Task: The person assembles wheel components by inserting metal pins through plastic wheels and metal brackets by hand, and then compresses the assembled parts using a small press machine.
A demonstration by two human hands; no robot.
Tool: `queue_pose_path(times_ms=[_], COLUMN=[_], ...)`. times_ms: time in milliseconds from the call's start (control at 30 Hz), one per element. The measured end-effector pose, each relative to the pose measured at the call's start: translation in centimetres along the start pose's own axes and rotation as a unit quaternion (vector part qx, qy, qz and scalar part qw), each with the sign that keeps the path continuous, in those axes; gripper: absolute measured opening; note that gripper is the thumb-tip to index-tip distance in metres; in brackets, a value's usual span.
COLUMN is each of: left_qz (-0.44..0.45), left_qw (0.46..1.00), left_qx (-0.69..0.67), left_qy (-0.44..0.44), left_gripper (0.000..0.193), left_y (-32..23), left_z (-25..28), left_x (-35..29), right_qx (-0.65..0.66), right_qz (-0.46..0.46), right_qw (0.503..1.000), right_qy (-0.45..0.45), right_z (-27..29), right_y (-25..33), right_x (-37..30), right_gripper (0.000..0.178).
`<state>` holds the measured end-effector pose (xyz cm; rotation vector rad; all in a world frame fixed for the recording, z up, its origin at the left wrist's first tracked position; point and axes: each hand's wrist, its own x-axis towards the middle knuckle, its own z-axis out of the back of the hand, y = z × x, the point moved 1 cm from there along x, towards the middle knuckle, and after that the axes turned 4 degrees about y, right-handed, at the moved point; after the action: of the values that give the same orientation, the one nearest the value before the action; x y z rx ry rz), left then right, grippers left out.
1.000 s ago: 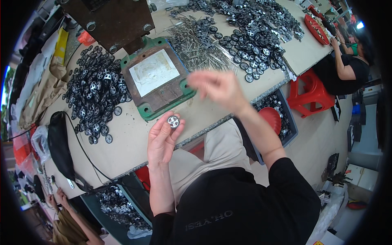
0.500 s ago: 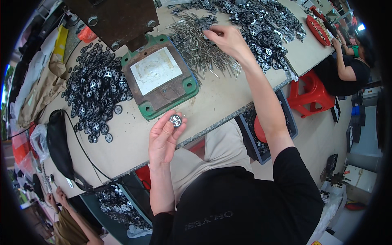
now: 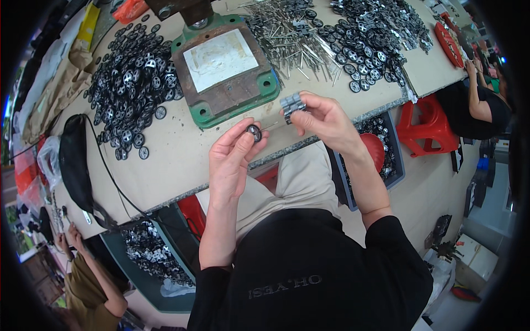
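In front of the press, my left hand (image 3: pixel 232 157) pinches a small black toy wheel (image 3: pixel 254 132) between thumb and fingers. A thin metal pin (image 3: pixel 270 126) extends from beside the wheel toward my right hand; whether it sits in the hub I cannot tell. My right hand (image 3: pixel 328 124) is closed on a small grey, blocky plastic part (image 3: pixel 292 105), held a short way right of the wheel and apart from it. Both hands are above the front edge of the table. Behind them stands the green-based press (image 3: pixel 234 105) with a pale plate (image 3: pixel 221 59) on its bed.
Black wheels (image 3: pixel 130 83) are heaped left of the press. Metal pins (image 3: pixel 287 41) lie behind it on the right, beside more wheels (image 3: pixel 361 58) and grey parts (image 3: pixel 392 25). A bin (image 3: pixel 393 179) and red stool (image 3: pixel 425 129) stand right. Other people work at both sides.
My right hand has come back from the pin pile toward my left hand and now holds a grey part. My left hand has turned the wheel, and a pin shows beside it.
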<state>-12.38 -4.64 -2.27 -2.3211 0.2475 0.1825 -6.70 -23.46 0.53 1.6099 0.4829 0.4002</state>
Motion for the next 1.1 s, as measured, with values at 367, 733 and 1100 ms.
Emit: queue_pose_path(times_ms=[367, 733, 1100], left_qz=[-0.018, -0.048, -0.08], left_qw=[0.999, 0.995, 0.991], left_qx=[0.042, 0.078, 0.095], left_qy=[-0.016, -0.039, -0.046], left_gripper=[0.028, 0.029, 0.027], left_y=[0.0, 0.1, 1.1], left_z=[0.0, 0.1, 0.0], left_x=[-0.3, -0.5, -0.8], right_qx=[0.009, -0.273, -0.211], right_qz=[0.008, 0.08, 0.096], right_qw=[1.0, 0.957, 0.972], right_qy=[-0.022, -0.055, -0.048], right_z=[-1.1, -1.1, -1.2], right_y=[0.1, 0.9, -0.3], right_x=[-0.2, -0.1, 0.0], right_gripper=[0.017, 0.014, 0.014])
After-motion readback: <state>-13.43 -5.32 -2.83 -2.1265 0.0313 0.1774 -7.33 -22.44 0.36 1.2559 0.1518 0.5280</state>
